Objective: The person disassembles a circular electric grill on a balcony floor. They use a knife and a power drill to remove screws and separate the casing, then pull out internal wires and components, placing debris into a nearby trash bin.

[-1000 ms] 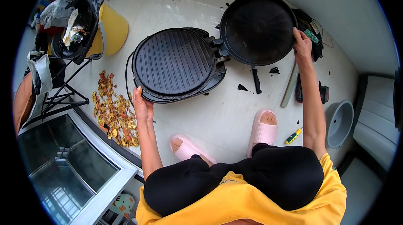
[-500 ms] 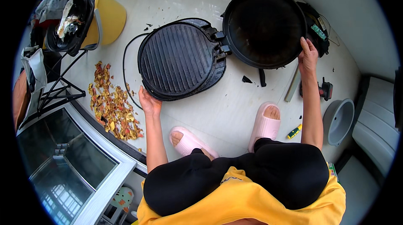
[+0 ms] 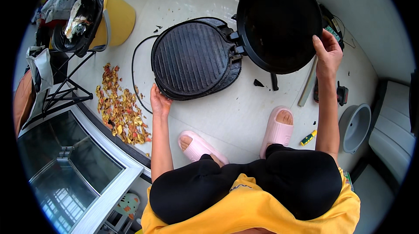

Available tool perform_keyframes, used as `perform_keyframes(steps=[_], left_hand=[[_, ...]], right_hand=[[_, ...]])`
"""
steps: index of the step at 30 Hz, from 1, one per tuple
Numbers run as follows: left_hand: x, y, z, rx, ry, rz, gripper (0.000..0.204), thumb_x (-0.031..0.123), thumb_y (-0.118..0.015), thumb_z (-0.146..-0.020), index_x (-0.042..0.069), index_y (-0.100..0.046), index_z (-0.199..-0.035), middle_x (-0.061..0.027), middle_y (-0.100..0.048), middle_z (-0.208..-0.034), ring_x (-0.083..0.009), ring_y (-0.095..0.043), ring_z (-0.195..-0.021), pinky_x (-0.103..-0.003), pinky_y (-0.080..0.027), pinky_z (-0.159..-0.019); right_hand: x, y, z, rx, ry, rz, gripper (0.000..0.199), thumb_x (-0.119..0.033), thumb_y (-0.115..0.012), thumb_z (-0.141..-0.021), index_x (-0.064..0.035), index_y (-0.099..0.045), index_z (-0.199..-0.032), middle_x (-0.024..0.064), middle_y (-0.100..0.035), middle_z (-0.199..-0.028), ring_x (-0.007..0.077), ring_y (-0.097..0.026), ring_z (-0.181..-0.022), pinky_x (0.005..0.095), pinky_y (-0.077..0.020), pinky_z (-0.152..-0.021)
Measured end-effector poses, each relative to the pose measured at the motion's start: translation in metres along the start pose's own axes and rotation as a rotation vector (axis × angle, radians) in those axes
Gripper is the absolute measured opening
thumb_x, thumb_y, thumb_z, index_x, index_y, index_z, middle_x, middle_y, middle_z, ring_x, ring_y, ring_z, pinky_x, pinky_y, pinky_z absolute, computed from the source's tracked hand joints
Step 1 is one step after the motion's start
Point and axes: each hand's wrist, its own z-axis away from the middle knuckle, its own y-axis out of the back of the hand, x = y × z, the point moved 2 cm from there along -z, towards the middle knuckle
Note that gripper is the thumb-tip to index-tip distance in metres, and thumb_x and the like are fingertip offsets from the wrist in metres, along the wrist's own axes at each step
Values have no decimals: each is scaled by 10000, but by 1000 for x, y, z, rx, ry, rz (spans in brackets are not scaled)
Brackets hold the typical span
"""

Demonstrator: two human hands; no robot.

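Observation:
A black round electric griddle lies opened flat in front of me, its two halves joined by a hinge [image 3: 237, 43]. The ridged plate [image 3: 192, 57] is on the left. On the right, the smooth round pan half [image 3: 279, 24] is tilted up off the floor. My left hand [image 3: 160, 101] grips the near-left rim of the ridged half, fingertips under its edge. My right hand [image 3: 328, 54] holds the pan half's right rim, thumb on the inside and fingers behind. A black cord [image 3: 133, 68] curves from the ridged half along its left side.
Dried peels [image 3: 122, 107] lie left on the floor beside a sliding-door frame [image 3: 126, 160]. A yellow bucket [image 3: 122, 18] stands back left. Black broken pieces [image 3: 258, 83], a screwdriver [image 3: 308, 137], a power tool [image 3: 341, 93], a metal strip [image 3: 307, 88] and a grey basin [image 3: 355, 127] are at right.
The pan half's far side has risen and its face now tilts more toward the left. The ridged half has shifted slightly right, and both hands have moved with the griddle.

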Motion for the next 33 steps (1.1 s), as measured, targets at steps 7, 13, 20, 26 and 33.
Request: perform_keyframes(steps=[7,13,20,26,33], left_hand=[[3,-26,1,-87,-49,81,359,309,-427,-915,97,-482,-1199,-66,-534,-1203,-224,-517,-1082,-388,-398,-934],[-3,-12,-8,-56,-36,14,370,309,-432,-915,86,-472,-1208,-71,-526,-1215,-229,-503,-1103,-399,-399,-932],[-12,-4,-11,-86,-23,34,293,298,-479,-898,146,-502,-1148,-14,-531,-1169,-203,-484,-1070,-409,-373,-908],[-10,-5,-8,-83,-32,-12,297,299,-469,-902,147,-493,-1156,-9,-524,-1177,-205,-480,-1073,-427,-361,-911],[-9,-9,-7,-98,-40,-13,302,302,-475,-901,138,-500,-1153,-12,-527,-1182,-205,-480,-1081,-424,-359,-918]], right_hand=[[-50,-22,-3,-23,103,290,298,-107,-695,-723,26,-610,-976,36,-629,-835,84,-574,-757,209,-462,-711],[-31,-1,-5,25,48,189,302,-104,-688,-732,29,-604,-990,39,-626,-864,85,-572,-767,207,-453,-730],[10,37,-9,86,-125,67,294,-102,-672,-742,13,-604,-1004,19,-605,-873,78,-549,-771,205,-444,-683],[59,67,-16,151,-280,-144,298,-48,-661,-735,22,-573,-1010,41,-600,-867,101,-566,-767,212,-464,-659],[121,92,-15,288,-408,-388,301,8,-648,-733,31,-514,-1002,73,-598,-861,140,-590,-723,215,-482,-632]])
